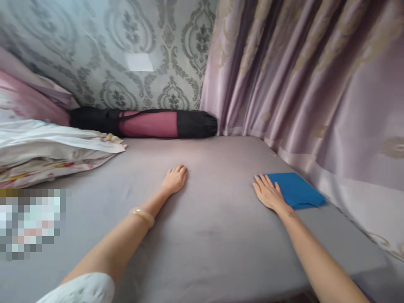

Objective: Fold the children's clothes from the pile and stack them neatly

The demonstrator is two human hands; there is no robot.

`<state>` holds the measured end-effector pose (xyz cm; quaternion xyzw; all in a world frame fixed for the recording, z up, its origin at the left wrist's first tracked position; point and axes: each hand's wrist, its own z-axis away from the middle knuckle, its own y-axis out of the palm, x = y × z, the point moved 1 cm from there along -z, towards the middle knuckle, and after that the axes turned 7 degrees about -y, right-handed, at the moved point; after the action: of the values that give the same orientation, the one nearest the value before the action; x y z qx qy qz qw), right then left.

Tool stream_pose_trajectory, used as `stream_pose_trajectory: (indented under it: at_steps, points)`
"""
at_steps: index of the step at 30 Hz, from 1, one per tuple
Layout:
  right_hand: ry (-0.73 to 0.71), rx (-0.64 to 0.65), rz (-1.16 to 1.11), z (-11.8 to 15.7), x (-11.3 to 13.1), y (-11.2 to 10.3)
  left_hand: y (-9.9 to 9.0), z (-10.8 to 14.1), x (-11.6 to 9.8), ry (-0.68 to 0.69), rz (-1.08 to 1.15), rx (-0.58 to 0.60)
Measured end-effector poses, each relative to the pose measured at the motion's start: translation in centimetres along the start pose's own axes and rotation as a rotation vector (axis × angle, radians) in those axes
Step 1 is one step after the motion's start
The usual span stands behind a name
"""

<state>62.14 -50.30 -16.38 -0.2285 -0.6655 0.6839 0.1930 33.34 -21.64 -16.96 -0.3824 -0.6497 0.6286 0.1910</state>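
Note:
A folded blue cloth (301,189) lies flat on the grey bed sheet (208,244), close to the curtain side. My right hand (267,192) rests at the left edge of this cloth, palm down with its fingers spread, holding nothing. Further left, my left hand (175,179) lies palm down on the bare sheet near the middle of the bed. Its fingers are extended close together and slightly bent at the tips, with nothing seen in them. A pale bangle (143,216) circles my left wrist.
A black and dark pink roll bag (150,124) lies along the patterned wall (170,50). Rumpled bedding (59,151) is heaped at the left. Pinkish curtains (284,71) hang down the right side. A blurred-out pixelated patch covers something at the lower left.

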Motion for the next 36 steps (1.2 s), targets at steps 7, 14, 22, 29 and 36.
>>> stream_pose_trajectory:
  at_steps: [7,14,22,29,36]
  points:
    - [0.051,0.021,0.040,-1.9,-0.5,1.0,0.1,-0.2,0.1,0.029,0.013,-0.037]
    - [-0.089,-0.100,-0.011,-5.1,6.4,1.5,0.1,-0.3,0.3,0.043,-0.013,-0.055]
    - [-0.349,0.022,-0.184,-6.1,20.5,0.0,-0.1,-1.8,2.0,-0.010,0.379,0.040]
    - [-0.435,0.082,-0.260,-5.7,28.4,-1.4,-3.5,-2.7,7.9,-0.552,1.062,-0.113]
    - [-0.411,0.048,-0.279,-5.3,31.7,-1.5,-10.4,-0.5,18.3,-0.904,1.036,-0.622]
